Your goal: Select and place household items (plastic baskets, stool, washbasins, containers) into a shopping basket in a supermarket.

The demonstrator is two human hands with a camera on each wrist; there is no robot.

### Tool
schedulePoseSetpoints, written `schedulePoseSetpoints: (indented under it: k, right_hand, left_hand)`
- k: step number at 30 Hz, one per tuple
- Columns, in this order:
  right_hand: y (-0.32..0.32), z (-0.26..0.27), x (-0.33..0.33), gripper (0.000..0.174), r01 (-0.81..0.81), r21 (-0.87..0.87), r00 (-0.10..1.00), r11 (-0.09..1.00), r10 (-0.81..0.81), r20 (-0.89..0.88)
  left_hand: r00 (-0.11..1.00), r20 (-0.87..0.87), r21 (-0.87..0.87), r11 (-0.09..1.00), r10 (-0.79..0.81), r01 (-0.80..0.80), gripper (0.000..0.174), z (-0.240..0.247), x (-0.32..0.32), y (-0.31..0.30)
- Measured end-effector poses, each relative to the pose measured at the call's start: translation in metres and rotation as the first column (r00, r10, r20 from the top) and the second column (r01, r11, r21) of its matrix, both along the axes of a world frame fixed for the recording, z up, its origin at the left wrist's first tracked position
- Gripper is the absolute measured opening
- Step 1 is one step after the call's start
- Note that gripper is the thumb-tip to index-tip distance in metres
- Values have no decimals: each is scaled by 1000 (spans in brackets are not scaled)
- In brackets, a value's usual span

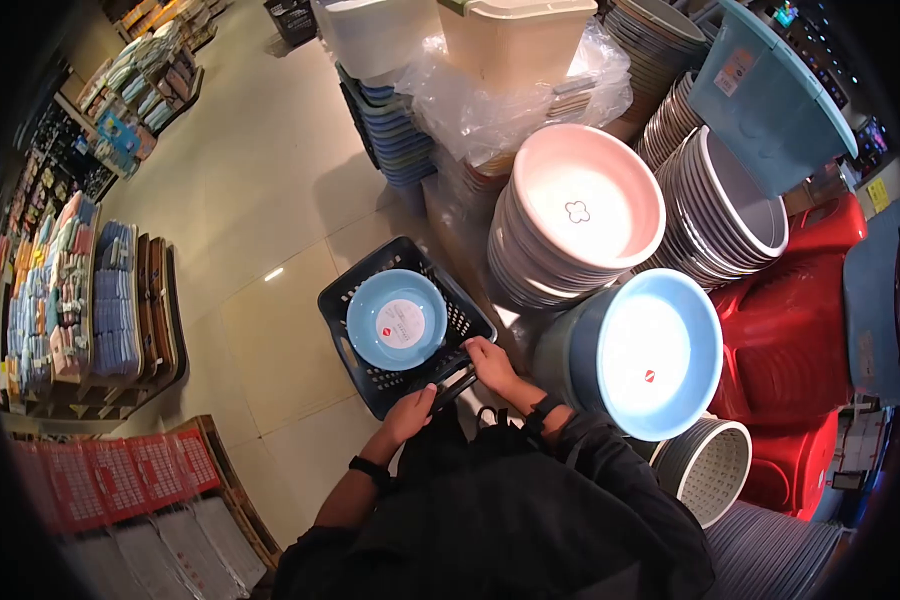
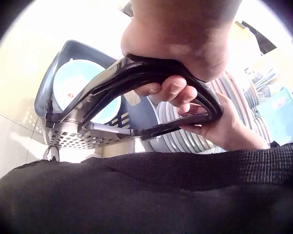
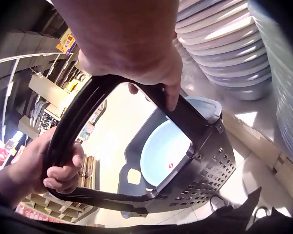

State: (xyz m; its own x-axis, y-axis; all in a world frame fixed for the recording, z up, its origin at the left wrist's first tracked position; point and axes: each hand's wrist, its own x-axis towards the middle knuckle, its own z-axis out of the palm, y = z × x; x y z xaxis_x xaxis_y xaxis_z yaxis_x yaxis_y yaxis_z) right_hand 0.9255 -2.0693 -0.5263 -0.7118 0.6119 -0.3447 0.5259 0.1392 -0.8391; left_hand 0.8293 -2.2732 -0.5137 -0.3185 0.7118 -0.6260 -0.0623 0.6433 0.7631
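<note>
**A:** Nearest in: left hand (image 1: 410, 412), fingers (image 2: 171, 90) curled round the black handles (image 1: 452, 376). And the right hand (image 1: 492, 364)?

**B:** It grips the same handles, farther along. Thumb lies over the top and fingers wrap under. Both loops are pressed together into one grip.

**A:** Below them?

**B:** Dark perforated basket (image 1: 370, 372), low over the tiled floor (image 1: 270, 200), just in front of the person. Cannot tell whether it rests on the tiles or hangs clear. One pale blue basin (image 1: 397, 320) lies flat inside, mouth up.

**A:** Handling?

**B:** My judgement is light plastic with stiff walls, and hinged handles that swing. The basin is loose and smooth, so it would likely slide if the basket tips. Best hold is mid-handle, both loops together, basket kept level.

**A:** Beyond?

**B:** Pink-topped stack (image 1: 585, 200) of basins just past the basket, with more stacks around it. Shelves (image 1: 90, 290) of goods are well apart, across the floor.
</note>
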Motion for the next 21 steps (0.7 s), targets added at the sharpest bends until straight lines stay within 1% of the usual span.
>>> schedulePoseSetpoints:
  k: [1,2,3,4,5,6,8,10,12,14,15,16,17,18,19,20,21]
  right_hand:
    - [2,2,-11,38,-15,4,999,1000,15,37]
    - [3,1,-22,38,13,17,999,1000,-14,32]
    - [4,-5,-32,39,-11,18,1000,1000,11,6]
    - [5,-3,-42,40,-33,23,999,999,34,-22]
    - [9,-1,-52,40,-65,24,997,998,64,40]
    - [9,11,-61,41,-72,28,997,997,71,26]
    - [14,4,-76,42,-48,73,997,996,44,58]
    - [16,12,-86,42,-3,59,995,998,-3,96]
    - [20,14,-97,42,-42,67,995,997,36,92]
    - [20,10,-105,41,-51,88,998,995,48,29]
    - [20,8,-111,41,-75,94,997,993,71,39]
    - [21,2,-116,41,-100,97,994,990,96,50]
    - [21,-4,-120,41,-90,95,995,991,86,41]
    - [27,-2,-123,43,-176,28,982,984,174,71]
    - [32,2,-123,45,-241,71,969,968,235,78]
    - [38,7,-120,47,-305,114,951,946,296,88]
    - [49,20,-116,47,-301,113,953,947,293,79]
  left_hand:
    - [999,21,-15,999,32,-32,63,1,-8,-1]
    - [997,38,-24,998,61,-60,63,2,-19,3]
    - [993,55,-21,994,107,-106,63,12,-27,8]
    - [995,56,-6,997,81,-80,63,11,-36,10]
    - [996,53,-22,997,73,-71,63,8,-46,11]
    - [997,49,-39,997,62,-60,63,4,-56,12]
    - [999,39,-19,1000,15,-14,63,-1,-71,19]
    - [990,94,-97,991,101,-92,63,5,-82,26]
    - [990,112,-79,994,83,-74,64,3,-95,28]
    - [995,63,-66,995,78,-74,63,10,-106,28]
    - [991,84,-100,991,101,-93,62,0,-113,26]
    - [992,83,-98,991,96,-88,62,-1,-118,26]
    - [995,64,-111,992,70,-63,61,-3,-124,27]
    - [998,42,-126,991,43,-37,60,-5,-130,26]
    - [1000,-8,-91,996,-10,9,56,-37,-138,19]
    - [1000,-16,-92,996,-14,13,56,-38,-140,17]
    - [988,-144,11,999,-47,49,53,-35,-141,17]
